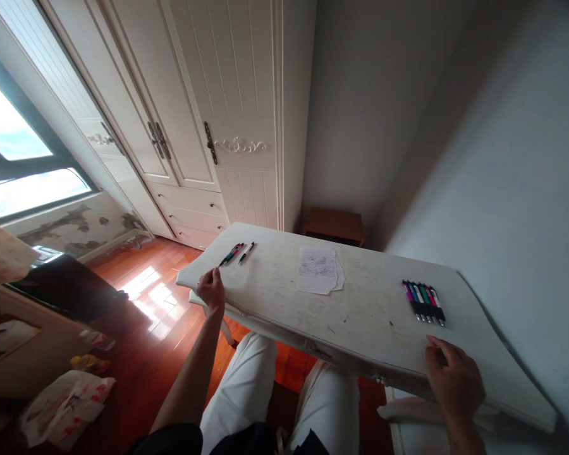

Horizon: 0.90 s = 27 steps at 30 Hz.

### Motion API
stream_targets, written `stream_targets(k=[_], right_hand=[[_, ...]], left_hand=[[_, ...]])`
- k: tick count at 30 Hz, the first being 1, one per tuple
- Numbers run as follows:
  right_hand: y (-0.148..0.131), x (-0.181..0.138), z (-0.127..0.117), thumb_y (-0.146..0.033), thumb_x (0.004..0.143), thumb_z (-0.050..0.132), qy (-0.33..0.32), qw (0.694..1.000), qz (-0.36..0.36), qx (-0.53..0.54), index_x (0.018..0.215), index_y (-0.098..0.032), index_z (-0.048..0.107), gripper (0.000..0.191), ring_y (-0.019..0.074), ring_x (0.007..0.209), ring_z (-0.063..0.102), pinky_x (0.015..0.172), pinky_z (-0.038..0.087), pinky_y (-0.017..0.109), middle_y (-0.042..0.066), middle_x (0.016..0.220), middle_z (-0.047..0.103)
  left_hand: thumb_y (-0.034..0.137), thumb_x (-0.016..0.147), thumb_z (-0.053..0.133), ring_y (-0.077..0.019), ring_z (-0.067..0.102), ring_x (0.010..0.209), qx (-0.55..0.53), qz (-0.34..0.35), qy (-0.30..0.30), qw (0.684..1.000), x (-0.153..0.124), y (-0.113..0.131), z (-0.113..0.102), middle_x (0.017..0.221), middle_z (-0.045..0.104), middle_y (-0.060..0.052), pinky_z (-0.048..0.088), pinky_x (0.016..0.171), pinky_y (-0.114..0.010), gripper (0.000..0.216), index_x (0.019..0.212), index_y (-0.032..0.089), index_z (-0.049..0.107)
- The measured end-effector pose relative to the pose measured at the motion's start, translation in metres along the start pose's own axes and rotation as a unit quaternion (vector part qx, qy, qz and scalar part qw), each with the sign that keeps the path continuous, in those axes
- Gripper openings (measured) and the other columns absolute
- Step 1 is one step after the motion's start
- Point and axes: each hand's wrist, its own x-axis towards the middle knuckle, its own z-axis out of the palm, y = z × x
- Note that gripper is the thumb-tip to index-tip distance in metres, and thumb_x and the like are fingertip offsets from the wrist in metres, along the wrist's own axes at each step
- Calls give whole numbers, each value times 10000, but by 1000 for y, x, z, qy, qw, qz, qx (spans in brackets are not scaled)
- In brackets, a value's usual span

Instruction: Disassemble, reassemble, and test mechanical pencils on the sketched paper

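My left hand point(211, 291) is at the left front edge of the white table, its fingers curled together; whether anything is between them is hidden. Just beyond its fingertips lie a few pens point(231, 254) close together, and one black-and-white pen point(246, 253) lies apart to their right. My right hand point(455, 373) rests by the front edge at the right, loosely bent, with a gap between thumb and forefinger and nothing seen in it. Beyond it lies a neat row of several pens point(423, 303) with coloured barrels and black grips. Scribbled, torn-edged paper point(318, 270) lies mid-table.
The white table point(265, 297) spans the space before my legs point(246, 379). Behind it stand a white wardrobe point(246, 95) and a low brown cabinet point(334, 225). A wall point(526, 208) closes the right side. Plastic bags point(69, 404) lie at lower left.
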Motion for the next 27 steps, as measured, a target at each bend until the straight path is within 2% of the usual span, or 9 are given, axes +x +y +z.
stream_targets(k=[3, 7, 12, 16, 19, 21, 24, 25, 27], right_hand=[[-2, -1, 0, -293, 796, 465, -14, 1000, 17, 17, 891, -149, 717, 305, 258, 770, 600, 697, 434, 361, 122, 911, 710], [-17, -7, -2, -325, 794, 468, -37, 991, 67, 111, 897, -136, 705, 320, 261, 822, 631, 777, 466, 377, 137, 930, 712], [-75, -17, -1, -370, 808, 521, -109, 951, 111, 267, 907, -175, 689, 276, 245, 855, 650, 812, 500, 372, 112, 943, 715], [-136, -17, 8, -403, 806, 601, -221, 876, 145, 404, 1014, -183, 676, 311, 244, 895, 654, 841, 501, 379, 108, 992, 710], [-174, -9, 18, -449, 796, 638, -289, 795, 181, 501, 1095, -171, 648, 409, 238, 903, 652, 834, 499, 372, 108, 984, 713], [-193, -2, 26, -496, 793, 634, -322, 733, 219, 557, 1143, -156, 621, 489, 217, 832, 657, 777, 508, 354, 116, 993, 711], [-210, 8, 35, -524, 809, 606, -342, 666, 280, 601, 1187, -160, 591, 525, 191, 813, 662, 721, 507, 316, 117, 1026, 703], [-214, 10, 37, -522, 802, 614, -342, 652, 292, 611, 1186, -161, 591, 528, 186, 805, 663, 710, 506, 308, 114, 1020, 703], [-220, 14, 40, -482, 766, 668, -339, 648, 297, 614, 1168, -165, 598, 517, 173, 792, 660, 701, 503, 291, 99, 1007, 702]], left_hand=[[452, 833, 477, -202, 609, 783, -40, -3, -16, 999, -22, 10, -5, 843, 682, -76, 472, 760, -325, 385, 908, 140, 689], [430, 866, 482, -184, 608, 789, -78, 70, -72, 992, -59, 42, -6, 836, 672, -65, 476, 738, -296, 346, 889, 147, 680], [402, 890, 496, -138, 546, 635, -110, 169, -155, 967, -103, 80, 2, 769, 647, -47, 464, 668, -273, 310, 844, 159, 683], [370, 899, 501, -136, 535, 607, -125, 232, -191, 946, -129, 84, 11, 766, 650, -63, 464, 654, -282, 282, 870, 167, 695], [341, 903, 505, -136, 554, 613, -146, 260, -219, 929, -146, 80, 15, 804, 667, -75, 475, 668, -291, 254, 901, 176, 697], [324, 906, 501, -145, 574, 641, -153, 279, -240, 917, -156, 78, 14, 816, 669, -79, 484, 690, -304, 240, 923, 185, 696], [297, 911, 495, -161, 592, 674, -149, 306, -261, 903, -168, 75, 10, 812, 670, -84, 487, 707, -322, 227, 934, 200, 699], [285, 911, 499, -165, 597, 688, -146, 319, -265, 898, -171, 73, 9, 811, 672, -85, 485, 714, -327, 219, 938, 203, 700], [258, 908, 512, -172, 604, 719, -143, 348, -270, 886, -175, 69, 7, 811, 677, -86, 477, 726, -334, 202, 956, 207, 702]])
